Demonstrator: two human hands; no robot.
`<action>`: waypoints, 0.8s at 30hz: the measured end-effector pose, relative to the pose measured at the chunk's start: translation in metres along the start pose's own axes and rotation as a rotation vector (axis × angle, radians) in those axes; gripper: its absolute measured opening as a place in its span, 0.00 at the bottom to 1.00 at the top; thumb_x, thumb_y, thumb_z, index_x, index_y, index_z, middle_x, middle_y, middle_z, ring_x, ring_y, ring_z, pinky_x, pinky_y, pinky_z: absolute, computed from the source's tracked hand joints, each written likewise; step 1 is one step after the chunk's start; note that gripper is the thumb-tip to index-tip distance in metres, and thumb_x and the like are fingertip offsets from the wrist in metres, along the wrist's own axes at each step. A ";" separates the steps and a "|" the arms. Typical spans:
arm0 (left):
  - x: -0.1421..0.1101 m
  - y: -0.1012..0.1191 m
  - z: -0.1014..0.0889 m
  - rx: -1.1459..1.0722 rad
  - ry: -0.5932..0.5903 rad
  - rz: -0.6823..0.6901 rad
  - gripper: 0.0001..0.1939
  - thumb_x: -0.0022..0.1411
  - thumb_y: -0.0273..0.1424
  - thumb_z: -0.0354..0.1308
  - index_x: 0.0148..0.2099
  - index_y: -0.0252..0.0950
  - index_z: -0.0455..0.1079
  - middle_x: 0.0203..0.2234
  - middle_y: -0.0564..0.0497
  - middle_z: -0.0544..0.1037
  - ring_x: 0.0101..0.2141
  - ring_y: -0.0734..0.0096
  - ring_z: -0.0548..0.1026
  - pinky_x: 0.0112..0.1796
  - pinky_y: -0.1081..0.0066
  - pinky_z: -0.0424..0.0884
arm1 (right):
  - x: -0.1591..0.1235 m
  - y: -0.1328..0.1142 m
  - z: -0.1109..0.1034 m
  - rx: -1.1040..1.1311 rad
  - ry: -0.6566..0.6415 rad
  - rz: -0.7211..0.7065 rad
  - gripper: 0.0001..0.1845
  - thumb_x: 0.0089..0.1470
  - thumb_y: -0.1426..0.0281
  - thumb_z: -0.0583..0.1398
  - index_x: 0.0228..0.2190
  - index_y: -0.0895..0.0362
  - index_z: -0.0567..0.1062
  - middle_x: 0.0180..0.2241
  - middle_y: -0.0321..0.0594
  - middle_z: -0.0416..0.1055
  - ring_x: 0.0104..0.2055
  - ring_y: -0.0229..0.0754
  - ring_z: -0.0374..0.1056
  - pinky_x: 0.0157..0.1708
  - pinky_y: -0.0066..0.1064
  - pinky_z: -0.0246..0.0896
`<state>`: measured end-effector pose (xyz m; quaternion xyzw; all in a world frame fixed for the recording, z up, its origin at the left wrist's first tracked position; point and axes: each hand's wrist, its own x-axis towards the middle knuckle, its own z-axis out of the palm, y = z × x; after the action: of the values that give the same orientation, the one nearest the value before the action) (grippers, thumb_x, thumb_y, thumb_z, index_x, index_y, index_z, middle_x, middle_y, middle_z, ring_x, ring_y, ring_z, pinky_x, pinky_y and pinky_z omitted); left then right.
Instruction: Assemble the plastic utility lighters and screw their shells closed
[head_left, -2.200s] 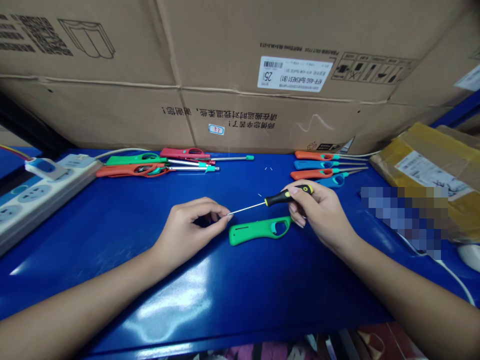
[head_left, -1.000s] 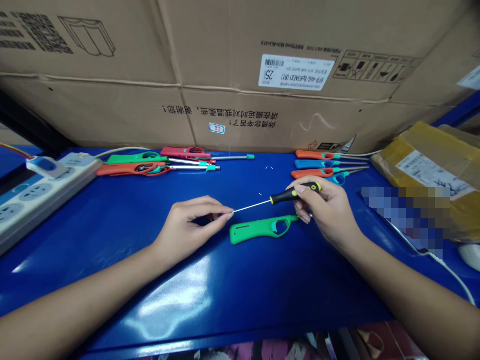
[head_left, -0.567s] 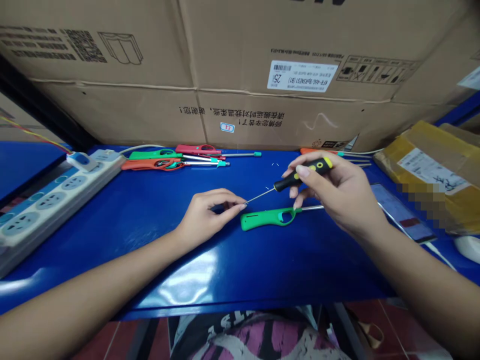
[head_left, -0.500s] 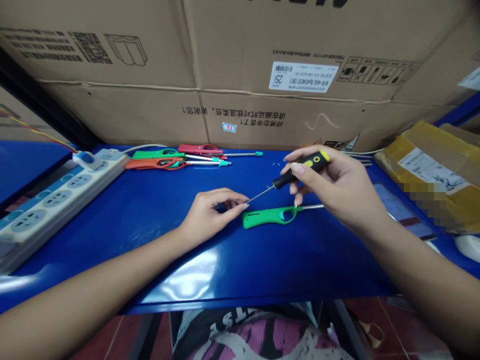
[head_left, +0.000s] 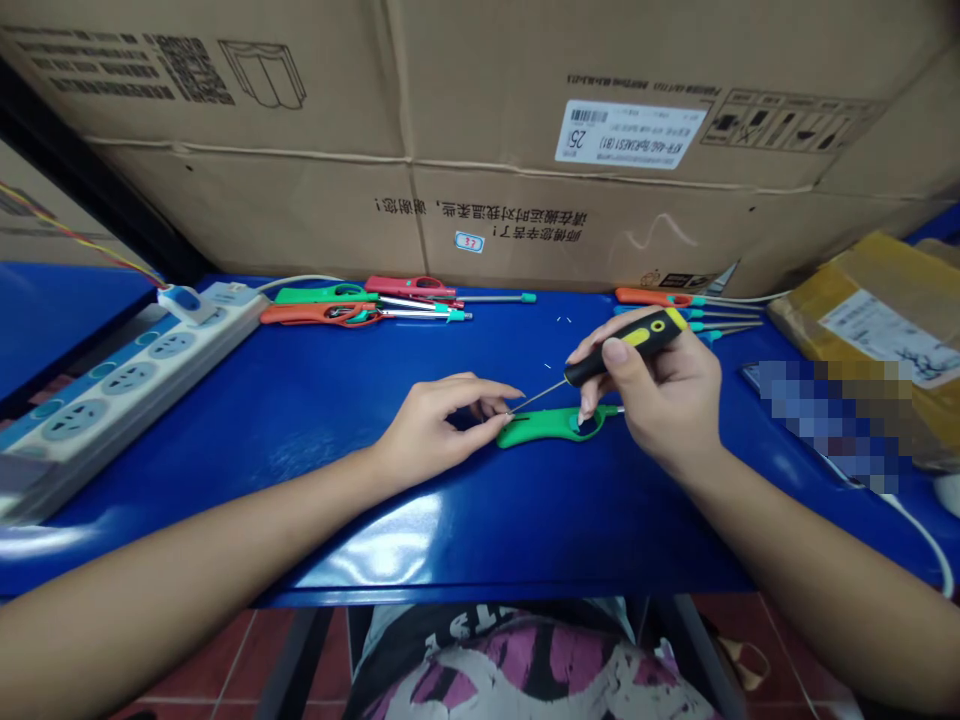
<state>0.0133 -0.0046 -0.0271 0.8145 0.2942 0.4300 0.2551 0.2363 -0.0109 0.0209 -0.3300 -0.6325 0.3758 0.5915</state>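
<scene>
My right hand (head_left: 671, 400) grips a black-and-yellow screwdriver (head_left: 630, 345) by its handle, the thin shaft slanting down to the left. One right fingertip rests at the trigger opening of a green stick lighter (head_left: 544, 427), which lies flat on the blue table. At the shaft's tip, my left hand (head_left: 442, 425) has thumb and fingers pinched together. Whatever small thing may be between them is hidden. The pinch sits right by the lighter's left end. Part of the lighter's metal tube is covered by my right hand.
Red, green and orange stick lighters (head_left: 322, 314) lie at the back left, beside a white power strip (head_left: 127, 375). More lighters (head_left: 660, 298) lie at the back right. A phone (head_left: 825, 425) and a taped parcel (head_left: 885, 320) are at right. A large cardboard box (head_left: 300, 200) stands behind.
My right hand has moved lower, and one of its fingertips is now at the green lighter's trigger opening. The screwdriver's tip is still at my left fingers. The view has shifted slightly.
</scene>
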 end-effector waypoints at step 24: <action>0.000 -0.003 0.009 0.155 -0.299 -0.092 0.16 0.62 0.36 0.67 0.51 0.37 0.78 0.39 0.49 0.78 0.42 0.63 0.74 0.46 0.61 0.66 | -0.005 -0.008 0.000 -0.181 -0.153 -0.045 0.11 0.60 0.58 0.65 0.35 0.50 0.72 0.33 0.37 0.73 0.25 0.37 0.69 0.22 0.32 0.66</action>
<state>0.0202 -0.0038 -0.0338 0.8723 0.3225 0.2677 0.2518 0.2364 -0.0189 0.0258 -0.3384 -0.7143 0.3277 0.5176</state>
